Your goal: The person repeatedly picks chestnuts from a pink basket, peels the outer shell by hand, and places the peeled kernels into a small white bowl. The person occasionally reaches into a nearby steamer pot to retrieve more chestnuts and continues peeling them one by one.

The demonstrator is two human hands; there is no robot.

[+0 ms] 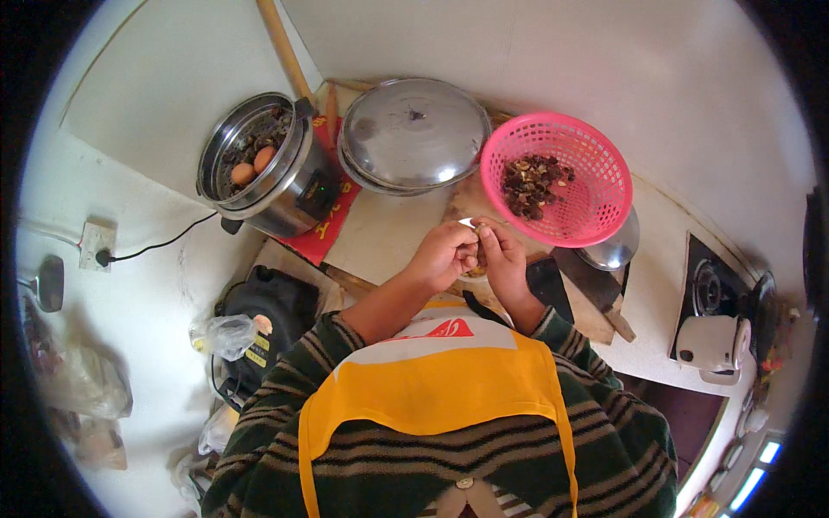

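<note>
My left hand (447,254) and my right hand (505,259) meet at the counter's front, fingertips pinched together on a small brownish piece (479,232), perhaps a chestnut; the fingers mostly hide it. Just below them shows part of a white bowl (475,279) with yellowish bits inside. Beyond my right hand, a pink plastic colander (599,201) holds a heap of dark broken shells (534,184) with pale crumbs. At the left, a steamer insert on an electric cooker (269,210) contains two brown eggs (254,165) and dark pieces that look like chestnuts.
A large domed metal lid (414,133) lies behind my hands. Right of them are a cleaver (590,281) on a wooden board, a dark flat object (549,288) and a small metal lid (615,249). A white appliance (709,343) stands near the stove (703,285). The cooker's cord (165,244) reaches a wall socket.
</note>
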